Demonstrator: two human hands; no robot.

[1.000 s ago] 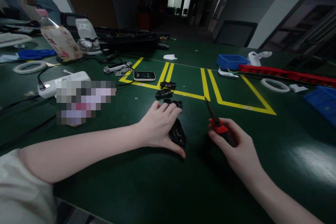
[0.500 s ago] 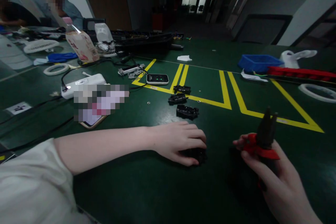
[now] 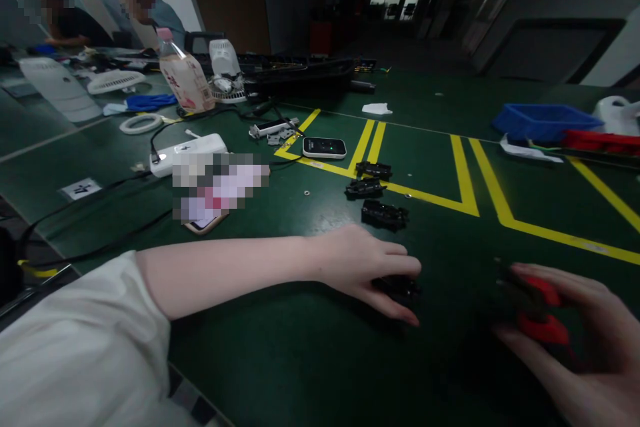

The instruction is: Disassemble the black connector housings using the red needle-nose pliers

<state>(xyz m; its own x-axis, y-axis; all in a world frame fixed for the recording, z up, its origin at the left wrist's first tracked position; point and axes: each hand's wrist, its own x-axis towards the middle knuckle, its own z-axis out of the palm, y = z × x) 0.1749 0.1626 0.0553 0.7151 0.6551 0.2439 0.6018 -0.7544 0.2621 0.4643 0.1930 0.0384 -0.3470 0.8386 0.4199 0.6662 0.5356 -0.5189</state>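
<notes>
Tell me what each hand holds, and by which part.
The right hand holds the pliers by the red handles. The left hand curls over a black part; whether it grips it cannot be told.

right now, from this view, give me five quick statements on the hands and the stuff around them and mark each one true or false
1. The left hand is over a black part. True.
2. The left hand holds the pliers. False: the right hand holds the pliers.
3. Three more black parts lie just beyond the left hand. True.
4. The blue bin stands next to the bottle. False: the blue bin is toward the right of the view, the bottle toward the left.
5. The bottle has a pink cap on. True.
</notes>
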